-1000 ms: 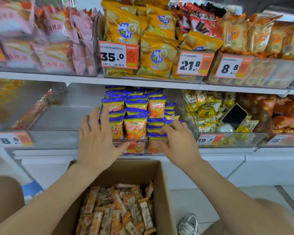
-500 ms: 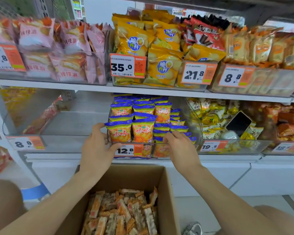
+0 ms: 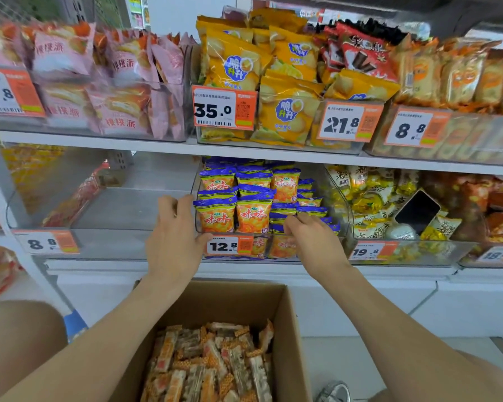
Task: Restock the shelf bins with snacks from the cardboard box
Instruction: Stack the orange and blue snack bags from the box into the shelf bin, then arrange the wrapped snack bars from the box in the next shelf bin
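Note:
A clear shelf bin [image 3: 263,252] with a 12.8 price label [image 3: 222,245] stands on the lower shelf, full of blue-and-orange snack packs [image 3: 252,217]. My left hand [image 3: 172,242] grips the bin's front left corner, fingers curled over its side wall and thumb on the front. My right hand [image 3: 312,245] holds the front rim further right, fingers curled over it. Below my arms is the open cardboard box [image 3: 215,300], filled with several orange-and-clear wrapped snack bars [image 3: 209,367].
Left of the held bin is a nearly bare clear bin [image 3: 122,210] labelled 8.8. To the right a bin of yellow packs [image 3: 372,198] holds a dark phone-like object [image 3: 417,211]. The upper shelf carries pink, yellow and red bags. My knees flank the box.
My left hand went from lying flat against the bin to curling round its left corner, uncovering the 12.8 label. My right hand stayed on the front rim. The view shifted slightly.

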### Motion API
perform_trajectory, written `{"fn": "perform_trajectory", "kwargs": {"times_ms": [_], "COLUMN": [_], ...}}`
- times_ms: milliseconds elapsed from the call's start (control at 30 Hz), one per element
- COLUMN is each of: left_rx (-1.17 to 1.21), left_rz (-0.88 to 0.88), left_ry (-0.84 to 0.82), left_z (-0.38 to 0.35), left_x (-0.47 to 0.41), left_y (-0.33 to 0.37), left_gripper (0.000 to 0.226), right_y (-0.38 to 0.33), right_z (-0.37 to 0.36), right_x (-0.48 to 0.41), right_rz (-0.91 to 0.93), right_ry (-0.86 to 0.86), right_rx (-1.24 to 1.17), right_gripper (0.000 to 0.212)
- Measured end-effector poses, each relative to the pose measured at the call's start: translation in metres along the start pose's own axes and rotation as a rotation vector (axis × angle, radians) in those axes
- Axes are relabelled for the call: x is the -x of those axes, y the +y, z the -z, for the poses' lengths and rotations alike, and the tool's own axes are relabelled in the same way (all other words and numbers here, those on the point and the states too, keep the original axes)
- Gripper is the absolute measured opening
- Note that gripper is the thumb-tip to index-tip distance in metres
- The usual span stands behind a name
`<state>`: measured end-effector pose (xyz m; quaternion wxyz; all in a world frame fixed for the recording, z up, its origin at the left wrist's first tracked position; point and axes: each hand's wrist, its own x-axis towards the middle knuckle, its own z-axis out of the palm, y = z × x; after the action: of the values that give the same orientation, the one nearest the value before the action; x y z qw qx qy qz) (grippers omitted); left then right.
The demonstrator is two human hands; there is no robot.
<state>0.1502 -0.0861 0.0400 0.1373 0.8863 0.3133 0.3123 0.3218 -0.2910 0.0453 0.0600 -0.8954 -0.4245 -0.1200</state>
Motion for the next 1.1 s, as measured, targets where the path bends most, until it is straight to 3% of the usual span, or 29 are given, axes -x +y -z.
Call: {"fn": "perform_trajectory", "kwargs": {"times_ms": [167,233,333,400,500,700,867,967,1100], "left_rx": [-0.005,0.003,-0.078,-0.098,-0.114,-0.448,-0.474,-0.484,-0.42], "left_rz": [0.009,-0.024,-0.119,-0.264,-0.418,-0.369,-0.388,-0.402,-0.397], "left_ry": [-0.008,0.0,-0.081,-0.282,-0.676,-1.073,-1.032,-0.951,-0.666], "left_z": [0.003,0.009,0.033,0.051,0.071,0.052,0.049,0.055,0.064], "left_x": [0.005,0.01,0.014,0.015,0.022,0.017,0.011,0.011,0.008], "left_y": [-0.007,-0.01,-0.01,-0.015,-0.034,-0.079,-0.11,-0.123,-0.128], "left_gripper": [0.068,0.055,0.024,0.015,0.025,0.054,0.044,0.033,0.024], "right_y": [-0.01,-0.028,-0.067,-0.092,-0.118,-0.149,-0.17,-0.182,-0.207], "right_z": [0.005,0.013,0.029,0.033,0.024,-0.004,-0.012,-0.008,0.008], "right_x": [0.002,0.006,0.014,0.021,0.029,0.009,-0.001,-0.002,-0.003], "right_rz": [-0.056,-0.041,0.105,0.204,0.279,0.383,0.421,0.425,0.403], "right_ry": [0.017,0.063,0.183,0.136,-0.067,-0.461,-0.696,-0.724,-0.712], "right_rx": [0.045,0.033,-0.21,-0.337,-0.368,-0.126,0.017,0.038,0.014], "right_gripper": [0.033,0.033,0.017,0.01,0.012,0.027,0.022,0.022,0.028]}}
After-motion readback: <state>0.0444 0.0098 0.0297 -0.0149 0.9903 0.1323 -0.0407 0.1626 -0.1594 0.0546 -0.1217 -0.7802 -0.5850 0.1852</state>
